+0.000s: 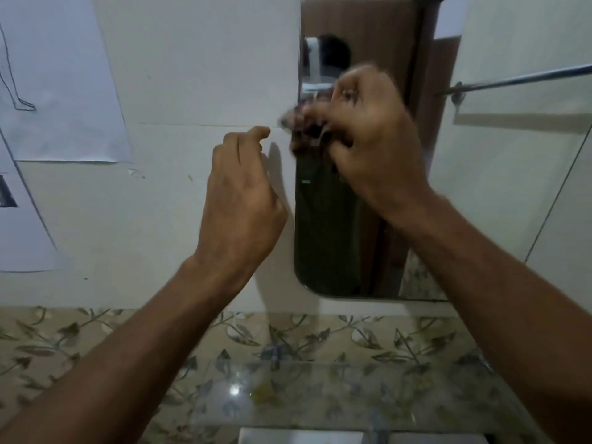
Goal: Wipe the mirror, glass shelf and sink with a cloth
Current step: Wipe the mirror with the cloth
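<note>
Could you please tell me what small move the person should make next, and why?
Probably press the cloth flat against the mirror and start wiping: the right hand holds it bunched at the mirror's left edge, while the left hand hangs free.

Glossy mirror [333,219], clear glass shelf [320,389]; shiny metal rail [519,79], matt paper sheet [61,91]

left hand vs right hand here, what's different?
The right hand grips a dark cloth; the left hand holds nothing, its fingers loosely curled. The right hand is in front of the mirror; the left hand is lower, before the white wall. The right hand is motion-blurred, the left sharp. Both are raised above the glass shelf.
</note>
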The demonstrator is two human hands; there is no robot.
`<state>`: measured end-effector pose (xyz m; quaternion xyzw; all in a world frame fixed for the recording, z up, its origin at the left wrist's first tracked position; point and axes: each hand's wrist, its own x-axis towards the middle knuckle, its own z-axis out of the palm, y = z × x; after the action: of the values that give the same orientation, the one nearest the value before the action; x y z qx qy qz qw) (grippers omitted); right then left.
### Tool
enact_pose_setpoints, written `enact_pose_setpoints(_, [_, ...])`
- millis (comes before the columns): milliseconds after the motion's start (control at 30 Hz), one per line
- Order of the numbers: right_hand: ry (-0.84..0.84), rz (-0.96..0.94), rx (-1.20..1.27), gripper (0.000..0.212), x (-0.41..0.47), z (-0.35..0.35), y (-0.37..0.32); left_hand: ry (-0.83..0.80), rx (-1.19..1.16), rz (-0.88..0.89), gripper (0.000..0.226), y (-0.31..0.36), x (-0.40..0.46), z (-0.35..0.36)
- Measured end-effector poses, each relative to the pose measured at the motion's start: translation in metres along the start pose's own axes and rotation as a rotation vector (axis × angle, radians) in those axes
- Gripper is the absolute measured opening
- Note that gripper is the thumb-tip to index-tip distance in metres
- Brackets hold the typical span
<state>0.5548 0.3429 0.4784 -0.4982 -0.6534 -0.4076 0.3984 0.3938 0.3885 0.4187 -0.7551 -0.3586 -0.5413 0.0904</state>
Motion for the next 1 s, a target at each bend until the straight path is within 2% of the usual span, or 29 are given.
enact_pose_setpoints(67, [0.102,0.053,-0.002,0.028,0.015,-0.003,0.004,0.014,0.004,0.002,0.051,0.001,0.002,-0.002])
enact_pose_setpoints(133, [0.106,0.05,-0.006,0.029,0.011,0.0,0.004,0.022,-0.015,0.024,0.05,0.0,0.001,-0.004])
enact_pose_setpoints(233, [-0.019,-0.054,-0.023,0.03,-0.032,0.015,-0.004,0.005,-0.056,0.03,0.054,0.0,-0.003,-0.006])
enact_pose_setpoints(333, [-0.137,-0.173,-0.031,0.023,-0.098,0.034,-0.012,-0.03,-0.06,0.04,0.07,-0.001,-0.01,-0.003])
enact_pose_setpoints(433, [-0.226,-0.282,-0.032,0.017,-0.154,0.045,-0.009,-0.037,-0.029,0.017,0.057,-0.003,-0.015,0.002])
enact_pose_setpoints(533, [-0.258,-0.35,-0.022,0.018,-0.169,0.045,-0.001,-0.061,-0.03,0.021,0.058,0.0,-0.02,0.005])
enact_pose_setpoints(600, [-0.223,-0.316,-0.024,0.019,-0.155,0.042,0.001,-0.087,-0.057,0.012,0.059,0.004,-0.022,0.006])
enact_pose_setpoints(700, [-0.07,-0.173,-0.031,0.025,-0.113,0.038,0.004,-0.108,-0.108,0.002,0.073,0.012,-0.022,0.007])
enact_pose_setpoints(800, [0.019,-0.086,-0.013,0.026,-0.095,0.039,0.003,-0.08,-0.117,0.015,0.061,0.014,-0.02,0.009])
enact_pose_setpoints(900, [-0.06,-0.181,-0.001,0.02,-0.139,0.053,-0.006,-0.046,-0.121,0.024,0.051,0.015,-0.021,0.01])
enact_pose_setpoints(1000, [-0.206,-0.261,0.016,0.021,-0.202,0.059,-0.007,-0.065,-0.085,0.048,0.057,0.018,-0.026,0.012])
